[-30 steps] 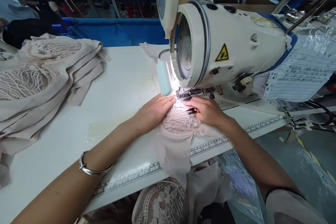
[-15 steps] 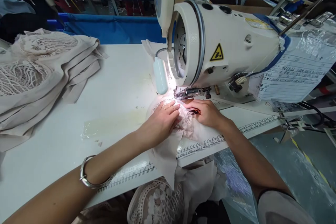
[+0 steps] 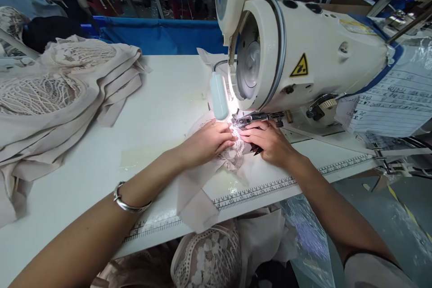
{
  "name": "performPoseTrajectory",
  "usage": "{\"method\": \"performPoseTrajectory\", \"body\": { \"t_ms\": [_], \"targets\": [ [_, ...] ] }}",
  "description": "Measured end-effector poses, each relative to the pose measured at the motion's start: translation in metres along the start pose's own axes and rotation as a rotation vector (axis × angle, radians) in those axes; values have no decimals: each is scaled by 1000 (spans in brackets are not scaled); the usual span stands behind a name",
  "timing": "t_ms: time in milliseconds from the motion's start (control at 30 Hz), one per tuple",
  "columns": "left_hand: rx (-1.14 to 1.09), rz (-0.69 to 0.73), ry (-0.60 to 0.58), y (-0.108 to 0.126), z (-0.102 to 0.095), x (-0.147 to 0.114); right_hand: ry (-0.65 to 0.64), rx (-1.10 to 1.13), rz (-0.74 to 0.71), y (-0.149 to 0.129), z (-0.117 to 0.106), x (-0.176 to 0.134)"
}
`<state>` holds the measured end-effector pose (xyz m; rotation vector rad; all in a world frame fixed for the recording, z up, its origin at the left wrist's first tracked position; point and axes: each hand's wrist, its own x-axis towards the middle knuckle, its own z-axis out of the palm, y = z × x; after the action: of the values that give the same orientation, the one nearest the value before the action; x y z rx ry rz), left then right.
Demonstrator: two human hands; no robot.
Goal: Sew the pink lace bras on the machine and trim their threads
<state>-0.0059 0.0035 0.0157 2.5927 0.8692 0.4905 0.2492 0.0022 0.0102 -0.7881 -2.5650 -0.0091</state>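
A pale pink lace cup piece lies under the needle area of a white sewing machine. My left hand rests on it from the left, fingers laid flat on the lace beside the presser foot. From the right, my right hand touches the lace edge with its fingertips. Dark thread snips are tucked in that hand, blades poking out below the fingers; their handles are hidden. A plain fabric strip from the piece hangs over the table's front edge.
Layered lace garments are piled on the left of the white table. A small lit lamp hangs left of the needle. A ruler tape runs along the front edge. Another lace cup lies below, near my lap.
The lace piece has turned and its strip has swung left. My right fingers have stretched further over the lace near the foot; my left hand has shifted slightly. The camera view has moved left.
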Motion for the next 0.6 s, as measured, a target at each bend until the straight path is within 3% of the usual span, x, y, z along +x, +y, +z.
{"method": "performPoseTrajectory", "body": {
  "t_ms": [133, 300, 600],
  "targets": [
    [-7, -53, -2, -11, -4, 1, -23, 26, 17, -2, 1, 0],
    [76, -99, 47, -8, -2, -1, -64, 3, 54, -6, 1, 3],
    [261, 87, 101, -2, 5, -1, 20, 15, 4, -6, 3, 1]
  ]
}}
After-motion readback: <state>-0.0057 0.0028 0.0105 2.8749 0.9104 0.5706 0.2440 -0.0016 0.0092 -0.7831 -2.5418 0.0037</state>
